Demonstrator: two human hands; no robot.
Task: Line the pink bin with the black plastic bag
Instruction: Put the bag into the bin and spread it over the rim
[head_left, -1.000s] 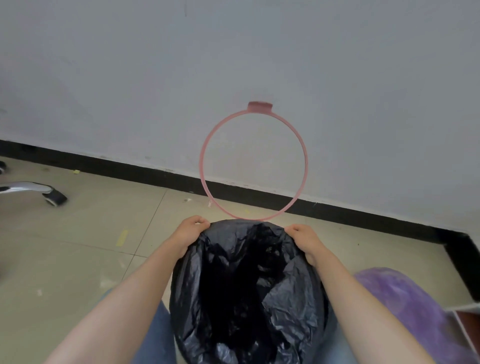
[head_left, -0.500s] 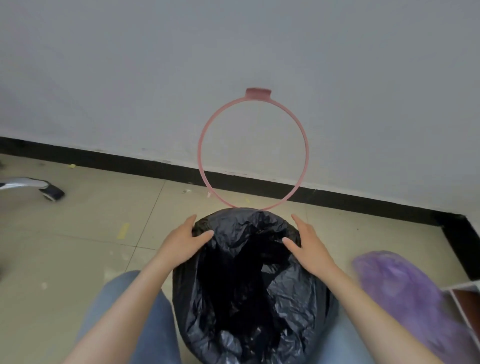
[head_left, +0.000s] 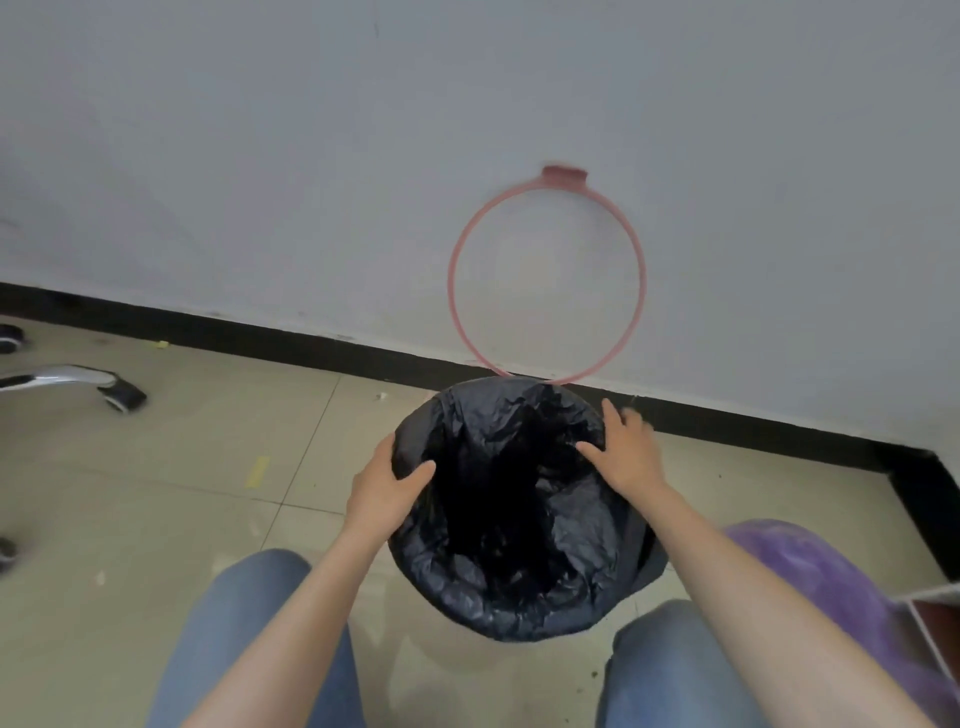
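ITEM: black plastic bag (head_left: 519, 519). Thin film, crinkled, glossy; judged v. light, limp, no stiffness, likely slippery and prone to tear if snagged. Loc: on floor between the person's knees, mouth spread wide and draped over the top of a round container, folded outward all round. Bin body itself not visible under the film; colour can't be confirmed.

HOLD PTS: best at the turned-over rim, pinch doubled film at opposite sides; avoid pulling single layer in the middle.

Left hand (head_left: 382, 493): at left rim, thumb inside mouth, fingers outside, closed round the folded edge w/ film between. Right hand (head_left: 626, 452): at right-far rim, fingers spread, thumb laid on film inside; rests flat, pressing rather than gripping, as far as can be told.

ADJ: pink ring (head_left: 548, 275), hoop w/ tab at top, upright against wall (head_left: 311, 156) just behind bag. Black skirting (head_left: 260, 332) along wall base. Tiled floor (head_left: 156, 493). Chair leg w/ castor (head_left: 117, 392) far left. Purple bag (head_left: 831, 587) at right, near knee.

STATUS (est.): lining nearly seated; rim needs smoothing.
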